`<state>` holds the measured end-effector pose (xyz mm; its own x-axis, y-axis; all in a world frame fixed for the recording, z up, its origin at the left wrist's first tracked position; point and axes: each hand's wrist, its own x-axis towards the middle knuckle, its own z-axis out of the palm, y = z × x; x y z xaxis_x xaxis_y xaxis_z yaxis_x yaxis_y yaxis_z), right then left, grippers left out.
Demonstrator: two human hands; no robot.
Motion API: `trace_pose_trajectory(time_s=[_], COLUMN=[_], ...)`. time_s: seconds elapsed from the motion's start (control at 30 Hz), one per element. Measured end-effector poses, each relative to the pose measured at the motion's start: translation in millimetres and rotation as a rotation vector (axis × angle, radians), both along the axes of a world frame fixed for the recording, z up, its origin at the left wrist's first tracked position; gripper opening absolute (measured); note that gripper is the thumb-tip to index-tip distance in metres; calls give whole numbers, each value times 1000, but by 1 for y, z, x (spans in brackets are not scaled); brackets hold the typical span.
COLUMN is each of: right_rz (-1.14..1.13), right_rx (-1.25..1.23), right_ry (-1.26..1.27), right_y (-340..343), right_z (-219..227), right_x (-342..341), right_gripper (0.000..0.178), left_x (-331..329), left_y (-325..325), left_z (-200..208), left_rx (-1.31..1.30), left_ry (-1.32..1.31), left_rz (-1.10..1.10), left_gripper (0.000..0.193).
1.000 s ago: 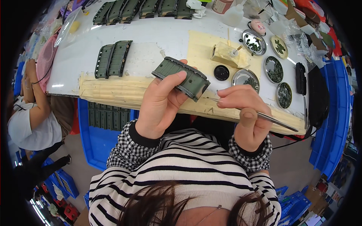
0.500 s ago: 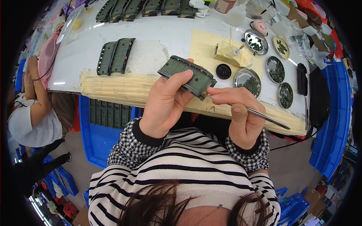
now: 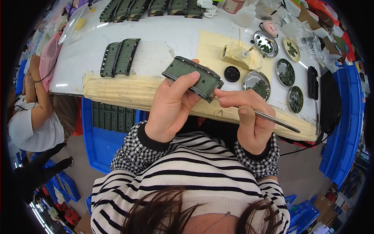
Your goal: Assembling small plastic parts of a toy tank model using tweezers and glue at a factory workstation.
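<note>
My left hand (image 3: 168, 107) is closed around a green model tank hull (image 3: 193, 78) with dark tracks along both long sides, the thumb lying across its flat face. Above the table's front edge, my right hand (image 3: 251, 115) pinches a slim metal tweezers-like tool (image 3: 278, 122). Its tip meets the near right corner of the hull; whether a small part sits at the tip is hidden by the fingers. Two similar green tracked pieces (image 3: 120, 57) lie side by side on the white table (image 3: 156, 43), left of my hands.
Round metal dishes (image 3: 285, 72) of small green parts stand at the right, near a black lid (image 3: 231, 74) and a tape-wrapped block (image 3: 237, 54). More green hulls (image 3: 156, 7) line the far side. Below left, a blue crate (image 3: 103, 146) holds hulls. A co-worker's arm (image 3: 41, 107) shows at left.
Both hands stay almost in place, with the tool still at the hull's corner. The hull tilts very slightly.
</note>
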<state>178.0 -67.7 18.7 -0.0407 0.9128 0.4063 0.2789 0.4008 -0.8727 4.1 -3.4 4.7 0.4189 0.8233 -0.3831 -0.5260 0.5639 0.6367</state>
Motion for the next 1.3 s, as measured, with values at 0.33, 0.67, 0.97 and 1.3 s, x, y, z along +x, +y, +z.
trace_pose_trajectory(time_s=[0.33,0.67,0.97,1.3], right_rz=[0,-36,-27,-21], right_rx=[-30,-1,10,81], right_ry=[-27,-35,-68,45], right_y=[2,0,0,-6], right_z=[4,-2,1,-7], right_x=[0,-3,-2,3], right_gripper=[15,13,12,34], left_x=[1,4,4,1], left_y=[0,-3,-2,1], left_z=[-1,0,-2,-3], left_rx=[24,30,6,13], left_ry=[14,33,17,-60], left_rz=[13,46,37,-25], left_gripper=[46,46,46,44])
